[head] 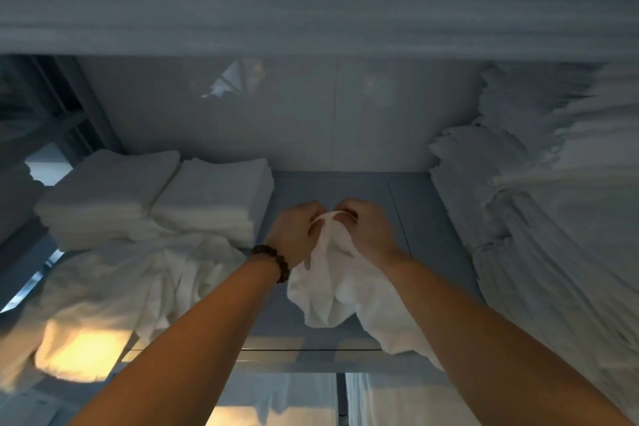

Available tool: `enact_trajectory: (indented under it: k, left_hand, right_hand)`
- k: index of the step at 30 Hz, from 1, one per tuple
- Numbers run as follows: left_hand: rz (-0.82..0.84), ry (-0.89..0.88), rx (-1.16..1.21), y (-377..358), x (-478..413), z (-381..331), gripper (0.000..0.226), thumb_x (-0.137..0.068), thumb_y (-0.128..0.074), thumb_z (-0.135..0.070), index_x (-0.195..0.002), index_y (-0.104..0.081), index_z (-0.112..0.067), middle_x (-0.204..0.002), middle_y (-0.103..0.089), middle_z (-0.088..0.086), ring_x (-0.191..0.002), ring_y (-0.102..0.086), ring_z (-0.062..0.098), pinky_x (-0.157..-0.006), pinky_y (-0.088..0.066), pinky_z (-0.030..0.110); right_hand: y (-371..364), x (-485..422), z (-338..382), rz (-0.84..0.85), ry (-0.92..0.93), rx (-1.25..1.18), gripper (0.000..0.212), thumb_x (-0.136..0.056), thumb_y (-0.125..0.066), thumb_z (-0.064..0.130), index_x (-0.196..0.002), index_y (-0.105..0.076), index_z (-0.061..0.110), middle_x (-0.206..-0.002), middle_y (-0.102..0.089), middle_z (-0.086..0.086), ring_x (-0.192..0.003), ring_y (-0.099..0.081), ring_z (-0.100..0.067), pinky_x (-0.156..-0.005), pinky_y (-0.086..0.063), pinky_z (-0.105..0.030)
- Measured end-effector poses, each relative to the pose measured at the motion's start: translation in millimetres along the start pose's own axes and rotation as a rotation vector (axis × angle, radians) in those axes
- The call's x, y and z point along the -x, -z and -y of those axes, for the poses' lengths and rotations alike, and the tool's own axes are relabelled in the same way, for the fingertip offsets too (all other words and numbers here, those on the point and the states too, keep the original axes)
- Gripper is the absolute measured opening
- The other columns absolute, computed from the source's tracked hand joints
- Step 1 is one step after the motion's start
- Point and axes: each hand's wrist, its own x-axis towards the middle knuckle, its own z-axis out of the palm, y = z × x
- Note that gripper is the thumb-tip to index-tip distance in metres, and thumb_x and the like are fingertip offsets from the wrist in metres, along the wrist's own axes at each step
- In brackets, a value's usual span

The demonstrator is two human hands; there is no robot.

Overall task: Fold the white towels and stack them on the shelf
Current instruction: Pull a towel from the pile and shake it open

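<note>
A crumpled white towel [332, 287] hangs over the middle of the grey shelf [363, 190]. Its top edge is bunched between both my hands. My left hand [294, 232], with a dark bead bracelet at the wrist, is shut on the towel's upper left part. Close beside it, my right hand [366, 228] grips the upper right part. The lower part of the towel drapes down past my right forearm. Two stacks of folded white towels [155, 197] sit side by side on the shelf to the left.
A loose heap of unfolded white cloth [114, 294] lies at the shelf's front left, lit yellow from below. A tall pile of folded white linen [539, 211] fills the right side. Another loaded shelf [311, 10] hangs overhead. More cloth shows below the shelf edge.
</note>
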Motion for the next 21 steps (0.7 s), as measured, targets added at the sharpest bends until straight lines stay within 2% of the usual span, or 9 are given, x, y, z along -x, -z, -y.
enact_trajectory:
  k: [2,5,6,8,11,14,16,18,21]
  left_hand:
    - [0.058,0.027,-0.012,9,2,1,0.013,-0.093,-0.051,-0.012,-0.091,-0.063,-0.008,-0.089,-0.066,0.007,-0.081,-0.057,0.02,-0.065,-0.036,0.026]
    - [0.067,0.061,-0.021,24,6,7,0.014,-0.093,-0.054,-0.015,-0.094,-0.066,-0.008,-0.091,-0.067,0.007,-0.083,-0.06,0.021,-0.068,-0.04,0.025]
    - [0.063,0.071,-0.016,29,8,10,0.015,-0.092,-0.055,-0.016,-0.094,-0.067,-0.007,-0.091,-0.068,0.006,-0.083,-0.06,0.02,-0.069,-0.041,0.024]
    - [0.02,0.104,0.031,38,12,14,0.014,-0.091,-0.06,-0.018,-0.091,-0.07,-0.009,-0.086,-0.067,0.001,-0.08,-0.06,0.016,-0.066,-0.038,0.012]
    - [-0.083,0.152,0.174,49,12,7,0.006,-0.085,-0.067,-0.016,-0.087,-0.07,-0.011,-0.082,-0.063,-0.006,-0.074,-0.056,0.005,-0.065,-0.035,0.0]
    - [-0.07,0.119,0.284,55,5,-16,0.008,-0.083,-0.068,-0.008,-0.081,-0.066,-0.015,-0.079,-0.062,-0.007,-0.068,-0.053,-0.009,-0.063,-0.036,0.0]
    - [-0.022,0.073,0.297,58,-1,-31,0.011,-0.082,-0.066,-0.006,-0.078,-0.065,-0.016,-0.078,-0.064,-0.005,-0.068,-0.054,-0.005,-0.06,-0.037,0.002]
    - [0.008,0.051,0.31,61,-6,-41,0.002,-0.083,-0.065,-0.01,-0.081,-0.065,-0.01,-0.079,-0.065,0.0,-0.07,-0.056,0.006,-0.058,-0.038,0.005]
    - [0.005,0.068,0.284,62,-7,-48,0.023,-0.083,-0.069,-0.024,-0.074,-0.055,-0.008,-0.064,-0.051,0.0,-0.056,-0.045,0.004,-0.048,-0.034,0.012]
  right_hand:
    - [7,-3,12,-0.059,-0.001,-0.063,0.011,-0.084,-0.061,0.009,-0.086,-0.071,0.013,-0.088,-0.072,-0.003,-0.081,-0.062,-0.013,-0.069,-0.039,-0.01]
    - [22,1,16,-0.131,-0.003,-0.004,0.014,-0.084,-0.061,0.009,-0.092,-0.072,0.012,-0.096,-0.072,-0.003,-0.087,-0.06,-0.011,-0.075,-0.036,-0.009]
    - [28,4,14,-0.143,-0.014,0.013,0.014,-0.086,-0.06,0.009,-0.093,-0.071,0.011,-0.097,-0.072,-0.005,-0.089,-0.06,-0.014,-0.075,-0.036,-0.011]
    - [39,9,12,-0.144,-0.053,0.044,0.013,-0.088,-0.059,0.01,-0.095,-0.07,0.008,-0.099,-0.071,-0.008,-0.093,-0.062,-0.021,-0.078,-0.039,-0.018]
    - [49,16,16,-0.057,-0.112,0.144,0.017,-0.091,-0.058,0.016,-0.101,-0.066,0.005,-0.104,-0.068,-0.009,-0.097,-0.061,-0.023,-0.082,-0.043,-0.027]
    - [48,22,39,0.069,-0.104,0.025,0.031,-0.086,-0.066,0.017,-0.115,-0.061,0.009,-0.109,-0.064,-0.004,-0.093,-0.057,-0.014,-0.074,-0.041,-0.011]
    - [45,23,60,0.136,-0.043,-0.136,0.037,-0.081,-0.071,0.014,-0.117,-0.06,0.012,-0.106,-0.063,-0.002,-0.088,-0.056,-0.009,-0.07,-0.04,-0.002]
    - [45,24,76,0.132,0.028,-0.26,0.032,-0.081,-0.071,0.011,-0.112,-0.064,0.012,-0.099,-0.065,0.0,-0.083,-0.058,-0.004,-0.075,-0.043,-0.006]
    - [48,22,85,-0.002,0.072,-0.235,0.013,-0.082,-0.069,0.009,-0.094,-0.072,0.008,-0.087,-0.07,-0.003,-0.077,-0.063,-0.008,-0.077,-0.05,-0.022]
